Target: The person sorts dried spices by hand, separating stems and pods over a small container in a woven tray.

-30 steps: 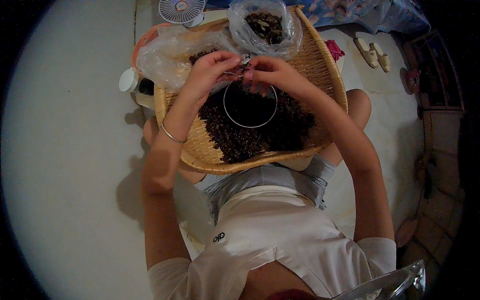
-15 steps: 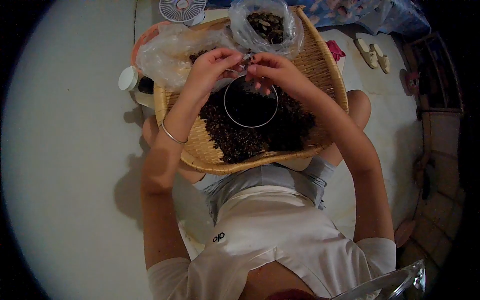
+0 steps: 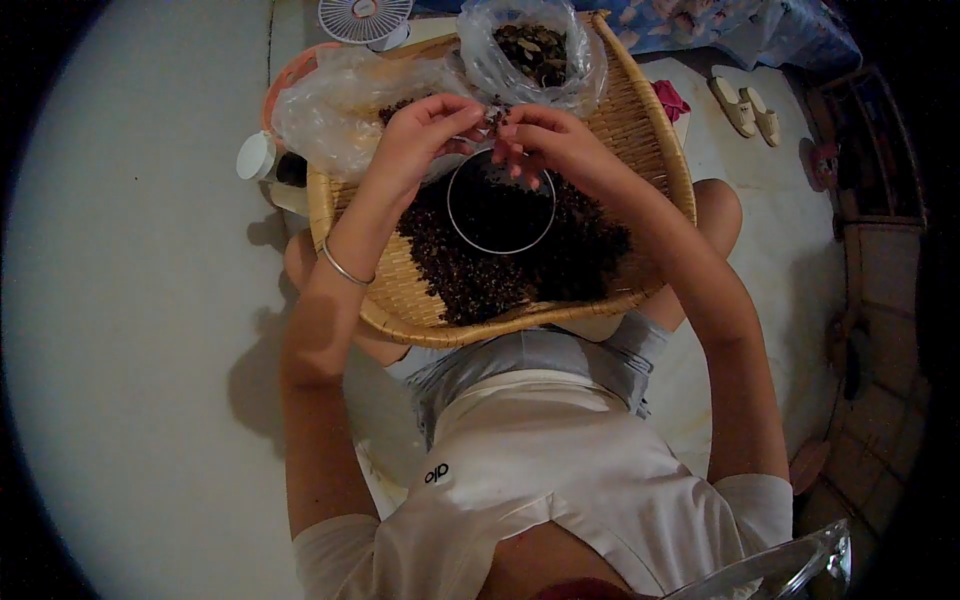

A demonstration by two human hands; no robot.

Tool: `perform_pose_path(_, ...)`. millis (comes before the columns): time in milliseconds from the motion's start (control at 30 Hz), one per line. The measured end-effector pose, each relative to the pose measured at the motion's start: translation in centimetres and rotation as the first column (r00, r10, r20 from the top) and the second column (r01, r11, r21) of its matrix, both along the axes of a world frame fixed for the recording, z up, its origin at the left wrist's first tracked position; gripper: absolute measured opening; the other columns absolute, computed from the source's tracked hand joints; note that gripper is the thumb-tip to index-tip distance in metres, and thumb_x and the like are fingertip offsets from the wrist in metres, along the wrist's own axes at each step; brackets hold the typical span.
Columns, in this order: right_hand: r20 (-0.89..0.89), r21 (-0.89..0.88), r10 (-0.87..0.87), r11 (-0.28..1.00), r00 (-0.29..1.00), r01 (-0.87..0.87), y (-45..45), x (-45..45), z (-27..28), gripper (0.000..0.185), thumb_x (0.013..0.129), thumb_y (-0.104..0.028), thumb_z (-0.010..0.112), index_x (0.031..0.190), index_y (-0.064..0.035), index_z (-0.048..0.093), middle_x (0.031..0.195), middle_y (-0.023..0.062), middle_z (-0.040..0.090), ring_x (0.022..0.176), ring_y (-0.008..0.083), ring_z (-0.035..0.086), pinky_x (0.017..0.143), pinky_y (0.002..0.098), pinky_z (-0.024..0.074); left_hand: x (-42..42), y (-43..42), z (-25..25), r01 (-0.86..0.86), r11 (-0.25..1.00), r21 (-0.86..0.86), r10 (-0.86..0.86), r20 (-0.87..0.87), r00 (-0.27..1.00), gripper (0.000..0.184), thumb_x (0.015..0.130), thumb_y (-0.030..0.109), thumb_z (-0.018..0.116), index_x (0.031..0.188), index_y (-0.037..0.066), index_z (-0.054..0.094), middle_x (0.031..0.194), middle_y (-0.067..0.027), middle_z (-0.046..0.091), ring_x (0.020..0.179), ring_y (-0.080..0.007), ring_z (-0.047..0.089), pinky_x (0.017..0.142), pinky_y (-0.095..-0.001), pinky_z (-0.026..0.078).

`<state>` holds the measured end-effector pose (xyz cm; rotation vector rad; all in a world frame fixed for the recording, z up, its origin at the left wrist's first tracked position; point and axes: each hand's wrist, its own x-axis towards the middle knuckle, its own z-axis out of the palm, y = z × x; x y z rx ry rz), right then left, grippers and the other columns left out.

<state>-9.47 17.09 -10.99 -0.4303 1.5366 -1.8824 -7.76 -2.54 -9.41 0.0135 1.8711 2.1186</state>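
Together, left hand (image 3: 430, 135) and right hand (image 3: 550, 138) pinching small dark clump (image 3: 494, 117); direction, long axis unclear.

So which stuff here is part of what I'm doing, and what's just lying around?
Seemingly in use:
- small piece between left hand and right hand
- light-rimmed round container
- dark bits
- woven tray
- open plastic bag

Apparently just lying about:
- white fan
- cream slippers
- pink item
- white-lidded jar

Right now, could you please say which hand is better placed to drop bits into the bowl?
Probably the right hand: its lower fingers overlap the bowl in this view, while the left hand sits to one side.
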Motion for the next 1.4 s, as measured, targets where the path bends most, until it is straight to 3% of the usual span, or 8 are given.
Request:
perform_pose_path(800, -0.050, 0.019, -0.021, 1.000, 0.999, 0.022, -0.01, -0.02, -0.18, 0.017, 0.086, -0.022, 0.048, 0.084, -0.0063, 0.051, 0.076, 0.0064, 0.059, 0.060, 0.0097, 0.055, 0.046, 0.0214, 0.0437, 0.20, 0.23, 0.20, -0.001, 0.998, -0.069, -0.003, -0.059, 0.998, 0.022, 0.081, 0.022, 0.060, 0.093, 0.004, 0.059, 0.081, -0.0034, 0.060, 0.075, -0.0096, 0.056, 0.065, -0.0212, 0.045)
perform_pose_path(1200, -0.060, 0.008, 0.015, 1.000, 0.998, -0.015, 0.06, -0.10, -0.48, 0.015, 0.084, -0.020, 0.052, 0.086, -0.0054, 0.051, 0.077, 0.0070, 0.059, 0.060, 0.0105, 0.055, 0.048, 0.0214, 0.0447, 0.12, -0.03, 0.05, 0.001, 1.000, -0.031, -0.002, -0.030, 1.000, 0.019, 0.082, 0.016, 0.059, 0.093, 0.001, 0.058, 0.083, -0.0051, 0.060, 0.076, -0.0116, 0.058, 0.065, -0.0233, 0.048)
perform_pose_path(1400, -0.160, 0.072, 0.066, 0.996, 0.985, -0.055, 0.25, -0.05, -0.36, 0.016, 0.082, -0.020, 0.055, 0.087, -0.0054, 0.052, 0.077, 0.0036, 0.058, 0.063, 0.0096, 0.055, 0.048, 0.0211, 0.0438, 0.13, -0.22, -0.13, 0.000, 1.000, -0.015, 0.000, -0.025, 1.000, 0.019, 0.081, 0.016, 0.059, 0.093, 0.001, 0.058, 0.083, -0.0054, 0.060, 0.077, -0.0123, 0.058, 0.065, -0.0237, 0.048)
